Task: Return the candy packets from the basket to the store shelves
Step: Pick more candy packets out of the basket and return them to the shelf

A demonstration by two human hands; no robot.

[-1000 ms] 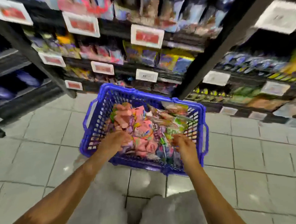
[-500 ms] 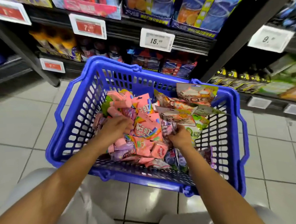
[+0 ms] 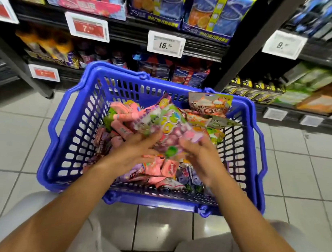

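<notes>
The right hand (image 3: 198, 153) and left hand (image 3: 135, 147) both have fingers on a glossy purple-and-green plastic candy packet (image 3: 167, 125), lifted just above the pile in the perforated blue plastic basket (image 3: 71, 140); blur hides how tightly they grip. The packet looks light, soft and slippery, so pinching its flat sealed edges should serve best. Dark store shelves (image 3: 196, 47) stand just behind.
</notes>
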